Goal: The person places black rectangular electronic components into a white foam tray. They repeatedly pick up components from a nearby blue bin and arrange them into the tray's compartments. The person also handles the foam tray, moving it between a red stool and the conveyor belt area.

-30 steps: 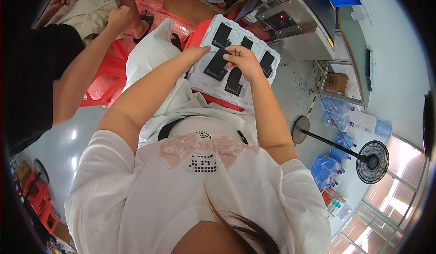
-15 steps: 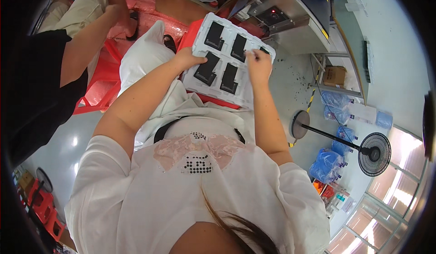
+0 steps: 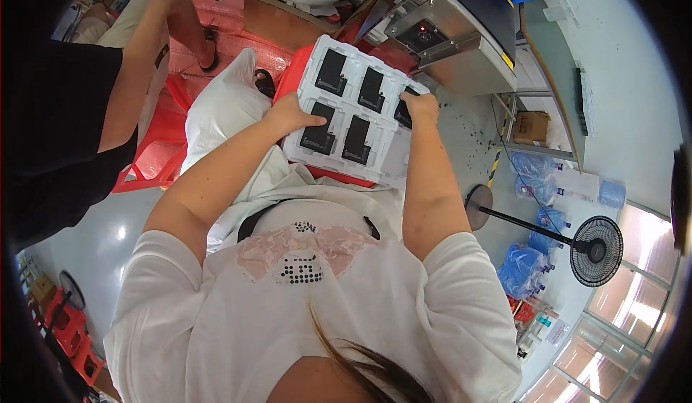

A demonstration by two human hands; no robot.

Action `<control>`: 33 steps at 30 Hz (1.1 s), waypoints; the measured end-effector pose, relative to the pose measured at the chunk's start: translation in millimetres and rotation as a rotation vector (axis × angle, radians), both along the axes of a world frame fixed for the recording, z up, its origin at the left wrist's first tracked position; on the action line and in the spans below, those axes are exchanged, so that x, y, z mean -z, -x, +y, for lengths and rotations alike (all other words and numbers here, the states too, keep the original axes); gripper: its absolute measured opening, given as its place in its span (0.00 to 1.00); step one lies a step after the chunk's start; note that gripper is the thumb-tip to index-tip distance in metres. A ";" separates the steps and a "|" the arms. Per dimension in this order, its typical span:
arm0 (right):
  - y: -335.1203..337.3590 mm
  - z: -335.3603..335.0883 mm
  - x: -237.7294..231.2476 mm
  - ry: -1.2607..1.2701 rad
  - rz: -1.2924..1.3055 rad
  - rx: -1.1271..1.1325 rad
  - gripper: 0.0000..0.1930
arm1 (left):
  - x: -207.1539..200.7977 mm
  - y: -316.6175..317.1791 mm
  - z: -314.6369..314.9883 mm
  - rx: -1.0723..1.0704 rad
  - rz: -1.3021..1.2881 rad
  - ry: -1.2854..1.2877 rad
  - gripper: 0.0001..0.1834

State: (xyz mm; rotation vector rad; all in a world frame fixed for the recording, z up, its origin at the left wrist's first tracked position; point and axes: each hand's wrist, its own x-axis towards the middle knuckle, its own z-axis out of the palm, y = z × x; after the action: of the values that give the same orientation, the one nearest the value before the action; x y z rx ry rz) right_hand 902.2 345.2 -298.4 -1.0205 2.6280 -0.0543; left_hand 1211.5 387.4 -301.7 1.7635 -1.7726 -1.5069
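While the left hand (image 3: 292, 117) clasps the left edge of a white moulded plastic tray (image 3: 389, 151), the right hand (image 3: 424, 109) touches a flat black oblong piece (image 3: 402, 117) at its right edge, pinch unclear. Positioning that piece seems underway; the next move probably needs the tray steady.

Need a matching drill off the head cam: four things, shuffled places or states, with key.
1. Left hand
2. Right hand
3. White moulded tray
4. Pedestal fan

A. Bearing five flat black parts
B. At the tray's left side
C. Black, toward the picture's right
D. At the tray's right side, by the rightmost part

Pairs: 1-B, 2-D, 3-A, 4-C
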 end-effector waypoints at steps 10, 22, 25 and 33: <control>32.5 29.4 -18.3 0.358 -0.273 -0.120 0.24 | 24.8 -6.5 -7.3 0.064 -0.010 0.020 0.38; -9.9 122.2 -27.7 -0.105 -0.047 -0.274 0.29 | 21.9 -4.7 -3.1 -0.065 0.152 -0.077 0.39; -18.1 156.1 -19.6 0.113 0.121 -0.300 0.31 | 29.1 -4.5 -5.7 -0.157 0.283 -0.282 0.34; -4.9 194.8 10.6 0.378 -0.409 -0.010 0.34 | 32.1 -3.4 -3.1 -0.302 0.469 -0.449 0.29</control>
State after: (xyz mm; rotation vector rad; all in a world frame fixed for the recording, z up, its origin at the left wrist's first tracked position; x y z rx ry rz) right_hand 907.2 540.1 -309.1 -1.0067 2.2785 -0.7021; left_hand 1214.9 384.3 -333.8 1.5721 -0.9527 -2.0688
